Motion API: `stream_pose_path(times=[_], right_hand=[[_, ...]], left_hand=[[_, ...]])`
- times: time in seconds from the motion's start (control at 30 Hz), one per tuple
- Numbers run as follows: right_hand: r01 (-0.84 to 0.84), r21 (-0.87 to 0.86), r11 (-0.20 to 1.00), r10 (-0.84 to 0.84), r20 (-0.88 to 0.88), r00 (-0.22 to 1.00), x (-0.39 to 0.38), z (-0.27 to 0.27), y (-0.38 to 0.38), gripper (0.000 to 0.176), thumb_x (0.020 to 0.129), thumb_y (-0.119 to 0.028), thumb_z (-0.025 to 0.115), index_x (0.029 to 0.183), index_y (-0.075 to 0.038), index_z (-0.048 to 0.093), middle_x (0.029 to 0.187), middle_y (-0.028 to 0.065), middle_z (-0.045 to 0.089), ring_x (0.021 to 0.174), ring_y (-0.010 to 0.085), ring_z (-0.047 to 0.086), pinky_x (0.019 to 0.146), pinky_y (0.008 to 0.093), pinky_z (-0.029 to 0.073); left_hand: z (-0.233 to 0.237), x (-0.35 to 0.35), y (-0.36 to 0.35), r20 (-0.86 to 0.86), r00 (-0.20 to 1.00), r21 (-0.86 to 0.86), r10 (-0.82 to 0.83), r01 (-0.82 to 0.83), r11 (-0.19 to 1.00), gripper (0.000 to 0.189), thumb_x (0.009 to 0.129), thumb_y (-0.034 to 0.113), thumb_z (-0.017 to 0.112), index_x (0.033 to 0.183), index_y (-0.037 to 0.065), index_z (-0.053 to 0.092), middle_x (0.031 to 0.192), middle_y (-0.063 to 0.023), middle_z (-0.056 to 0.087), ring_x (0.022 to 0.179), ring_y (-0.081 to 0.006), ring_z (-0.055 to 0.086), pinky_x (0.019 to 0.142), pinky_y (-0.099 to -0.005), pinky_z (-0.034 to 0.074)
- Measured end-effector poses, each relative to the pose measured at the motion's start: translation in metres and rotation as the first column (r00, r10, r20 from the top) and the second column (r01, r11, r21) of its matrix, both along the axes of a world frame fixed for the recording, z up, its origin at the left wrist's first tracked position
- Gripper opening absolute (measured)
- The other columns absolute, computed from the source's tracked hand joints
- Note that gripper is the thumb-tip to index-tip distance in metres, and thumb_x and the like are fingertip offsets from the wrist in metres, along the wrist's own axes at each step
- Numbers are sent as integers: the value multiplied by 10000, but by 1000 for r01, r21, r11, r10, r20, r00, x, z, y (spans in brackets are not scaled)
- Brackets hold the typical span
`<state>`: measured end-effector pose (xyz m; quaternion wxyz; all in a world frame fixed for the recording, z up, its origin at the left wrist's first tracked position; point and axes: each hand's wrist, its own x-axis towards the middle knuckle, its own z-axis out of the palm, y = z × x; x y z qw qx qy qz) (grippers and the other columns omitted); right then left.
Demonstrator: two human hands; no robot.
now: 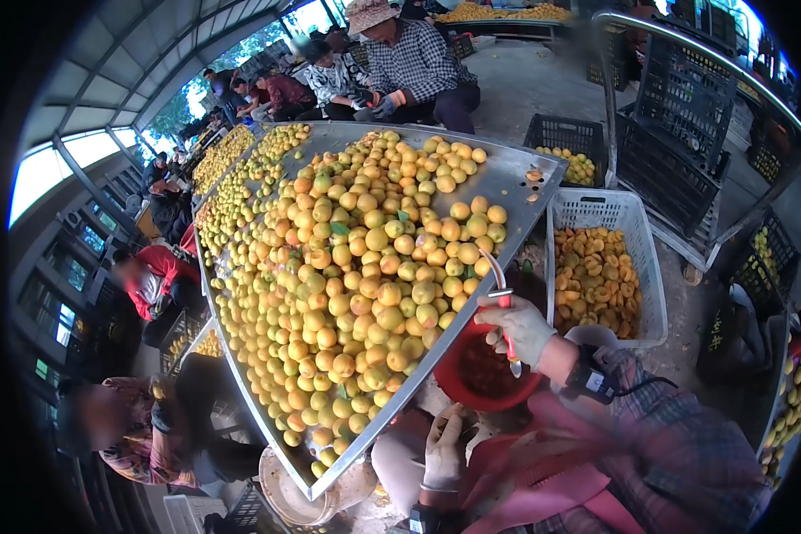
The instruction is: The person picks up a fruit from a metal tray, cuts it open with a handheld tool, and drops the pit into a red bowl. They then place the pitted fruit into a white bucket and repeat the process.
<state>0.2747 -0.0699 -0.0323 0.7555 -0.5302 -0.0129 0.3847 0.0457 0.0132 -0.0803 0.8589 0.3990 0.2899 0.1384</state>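
A big metal table (507,169) slants across the middle, with people sitting along its far side. A huge heap of round yellow fruit (356,276) covers most of it, some with a rosy orange blush (a few green leaves are mixed in). To the right of the table, on the floor, is a white crate (596,209) with soft-looking orange fruit pieces (596,280) inside. A red tub (465,400) sits near the table's edge, with dark bits in the bottom that are hard to make out. The right hand (521,329), in a pale glove, is up over the tub. The left hand (445,454) is low, near the person's lap, with its fingers bent; I can't tell if they hold anything. The right fingers are wrapped around a red tool (510,345), and its curved metal blade points up beside the heap.
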Motion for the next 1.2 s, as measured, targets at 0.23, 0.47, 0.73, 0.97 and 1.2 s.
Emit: stream_pose_path(times=[0.23,0.47,0.73,0.97,1.2], right_hand=[[-35,-192,981,84,255,963,22,-21,78,327,822,-137,652,1139,-69,604,769,21,608,504,118,559,388,255,441],[215,-390,895,73,604,794,77,-78,138,177,784,-162,615,952,-106,620,594,56,574,511,203,587,441,336,457],[253,-366,896,69,677,733,138,-84,158,213,786,-166,649,990,-123,603,642,45,589,591,195,626,480,347,489],[193,-598,778,217,544,811,157,-65,190,308,771,-232,658,1035,-96,580,840,145,661,813,320,660,683,404,524],[464,-450,763,178,837,518,171,-97,218,301,752,-186,675,1038,-131,599,775,120,621,654,268,628,562,362,506]], left_hand=[[-9,-8,7,-46,996,-12,80,-80,997,246,961,220,571,1144,59,594,965,-31,642,852,-128,599,803,-285,485],[-8,-7,19,-94,988,-1,119,-119,993,251,964,204,560,1163,53,583,1009,-54,653,883,-141,611,807,-280,490],[-14,3,26,-147,988,-126,43,-62,990,278,974,200,534,1194,40,590,914,-10,596,828,-127,550,781,-265,456],[-20,12,34,-169,985,-136,32,-56,989,292,964,171,537,1228,49,557,953,-40,604,848,-158,587,768,-288,495],[-23,13,40,-188,981,-148,-40,12,989,298,965,169,534,1234,41,550,1026,-76,625,906,-178,612,790,-294,506]])
